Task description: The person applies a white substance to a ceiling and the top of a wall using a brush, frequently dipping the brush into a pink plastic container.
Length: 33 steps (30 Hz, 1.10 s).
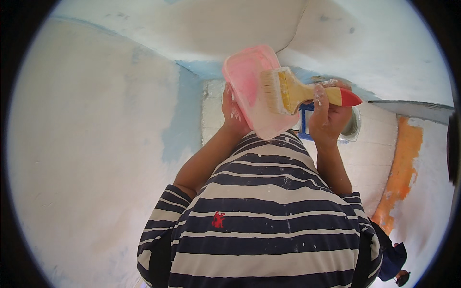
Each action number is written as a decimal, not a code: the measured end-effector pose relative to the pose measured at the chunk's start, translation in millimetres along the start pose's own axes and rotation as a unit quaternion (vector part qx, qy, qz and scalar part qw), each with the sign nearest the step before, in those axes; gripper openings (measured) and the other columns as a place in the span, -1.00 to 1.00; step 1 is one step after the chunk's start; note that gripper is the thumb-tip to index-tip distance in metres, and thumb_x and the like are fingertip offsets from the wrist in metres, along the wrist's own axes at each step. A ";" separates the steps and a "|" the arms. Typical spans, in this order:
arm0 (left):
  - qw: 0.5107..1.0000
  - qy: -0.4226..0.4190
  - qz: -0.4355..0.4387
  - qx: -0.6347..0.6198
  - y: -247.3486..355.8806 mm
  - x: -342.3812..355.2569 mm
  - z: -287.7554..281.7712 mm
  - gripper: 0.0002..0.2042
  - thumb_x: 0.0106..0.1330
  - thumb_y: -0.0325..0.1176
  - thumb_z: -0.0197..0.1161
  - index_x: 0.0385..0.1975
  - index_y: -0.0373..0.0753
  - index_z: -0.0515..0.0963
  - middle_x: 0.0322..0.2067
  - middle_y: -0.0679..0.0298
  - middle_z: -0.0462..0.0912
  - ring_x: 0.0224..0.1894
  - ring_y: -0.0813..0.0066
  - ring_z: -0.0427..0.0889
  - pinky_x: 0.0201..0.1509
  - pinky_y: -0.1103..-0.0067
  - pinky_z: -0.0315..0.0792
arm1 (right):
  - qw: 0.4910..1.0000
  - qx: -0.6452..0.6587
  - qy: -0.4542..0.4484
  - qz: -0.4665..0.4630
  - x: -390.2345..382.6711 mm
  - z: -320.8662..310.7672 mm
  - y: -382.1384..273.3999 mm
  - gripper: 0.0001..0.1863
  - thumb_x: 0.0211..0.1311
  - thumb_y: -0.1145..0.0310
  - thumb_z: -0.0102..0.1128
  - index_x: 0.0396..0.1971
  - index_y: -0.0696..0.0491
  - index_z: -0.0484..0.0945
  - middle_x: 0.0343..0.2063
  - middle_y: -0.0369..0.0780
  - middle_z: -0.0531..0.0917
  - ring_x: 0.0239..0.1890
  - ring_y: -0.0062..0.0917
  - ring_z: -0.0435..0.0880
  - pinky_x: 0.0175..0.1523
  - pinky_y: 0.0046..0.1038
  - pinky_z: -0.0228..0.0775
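My left hand [234, 113], spotted with white, grips a pink plastic tub [245, 79] by its left side. The tub is tilted, and its inside is smeared with a pale coating. In my right hand [330, 115] is a wide flat paintbrush [300, 92], held by its wooden handle, which ends in a red tip. The brush's pale-coated bristles point left, in front of the tub's inside; whether they touch it I cannot tell. White smears mark my right fingers.
A whitish wall [96, 110] with blue patches is on the left; another patchy surface [230, 24] crosses the top. Below my hands are a blue frame [306, 126] and pale floor tiles [372, 134]. An orange strip [406, 158] runs down the right, and another person [394, 259] is at lower right.
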State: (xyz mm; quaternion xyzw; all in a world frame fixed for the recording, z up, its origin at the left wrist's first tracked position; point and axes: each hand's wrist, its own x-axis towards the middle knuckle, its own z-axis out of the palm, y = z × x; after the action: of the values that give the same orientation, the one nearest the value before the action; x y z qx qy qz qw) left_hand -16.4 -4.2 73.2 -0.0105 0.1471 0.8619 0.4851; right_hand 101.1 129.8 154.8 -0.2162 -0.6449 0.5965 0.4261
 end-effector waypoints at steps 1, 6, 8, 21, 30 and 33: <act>0.999 -0.033 0.006 -0.019 1.5 -2.2 -3.6 -0.39 0.44 0.18 -0.25 0.30 -0.11 0.24 0.23 0.19 0.39 0.27 0.20 0.39 0.33 0.23 0.31 | 1.000 0.003 0.003 0.006 -0.7 -0.6 2.7 -0.95 0.27 0.55 0.16 -0.34 0.23 0.50 -0.31 -0.20 0.55 -0.34 -0.56 0.57 -0.25 -0.54 0.44; 0.997 -0.072 0.016 -0.023 3.9 -6.3 1.6 -0.42 0.45 0.14 -0.24 0.29 -0.13 0.25 0.21 0.17 0.41 0.26 0.21 0.40 0.32 0.24 0.33 | 0.995 -0.022 -0.041 -0.093 4.3 0.7 15.1 -0.86 0.31 0.59 0.07 -0.16 0.21 0.39 -0.23 -0.16 0.56 -0.19 -0.55 0.59 -0.19 -0.60 0.48; 0.998 -0.060 0.028 0.013 4.0 -8.5 5.4 -0.42 0.45 0.14 -0.25 0.29 -0.13 0.25 0.20 0.16 0.42 0.25 0.21 0.42 0.32 0.24 0.34 | 0.997 -0.014 -0.045 -0.064 2.2 -0.5 12.3 -0.81 0.31 0.59 0.06 -0.11 0.19 0.35 -0.22 -0.14 0.57 -0.17 -0.54 0.59 -0.14 -0.57 0.48; 1.000 -0.022 0.009 -0.007 -4.3 0.3 7.1 -0.44 0.46 0.14 -0.28 0.22 -0.14 0.31 0.11 0.22 0.50 0.19 0.25 0.47 0.27 0.27 0.38 | 1.000 0.012 -0.011 -0.012 -5.5 -9.4 17.1 -0.78 0.18 0.58 0.22 -0.19 0.17 0.44 -0.28 -0.20 0.59 -0.11 -0.51 0.51 0.13 -0.40 0.28; 0.999 -0.024 -0.011 -0.036 -3.6 6.4 14.1 -0.47 0.45 0.14 -0.23 0.14 -0.14 0.37 0.01 0.25 0.55 0.11 0.30 0.53 0.24 0.28 0.42 | 0.991 -0.070 -0.040 -0.111 3.2 -19.6 22.6 -0.60 0.20 0.68 0.12 -0.04 0.09 0.20 -0.30 -0.17 0.58 -0.20 -0.56 0.59 -0.04 -0.52 0.44; 0.999 0.016 0.016 -0.034 -9.6 6.4 23.6 -0.48 0.45 0.14 -0.22 0.13 -0.13 0.38 0.01 0.24 0.55 0.11 0.29 0.53 0.23 0.28 0.42 | 0.990 -0.082 -0.035 -0.107 4.6 -23.3 22.7 -0.67 0.16 0.58 0.22 -0.14 0.16 0.29 -0.37 -0.19 0.64 -0.27 -0.54 0.56 0.01 -0.45 0.35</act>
State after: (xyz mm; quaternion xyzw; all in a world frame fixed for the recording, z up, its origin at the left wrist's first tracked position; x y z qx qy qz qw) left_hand -8.8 12.0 92.4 -0.0384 0.1259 0.8740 0.4678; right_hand 112.3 151.5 132.8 -0.1588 -0.7261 0.4993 0.4453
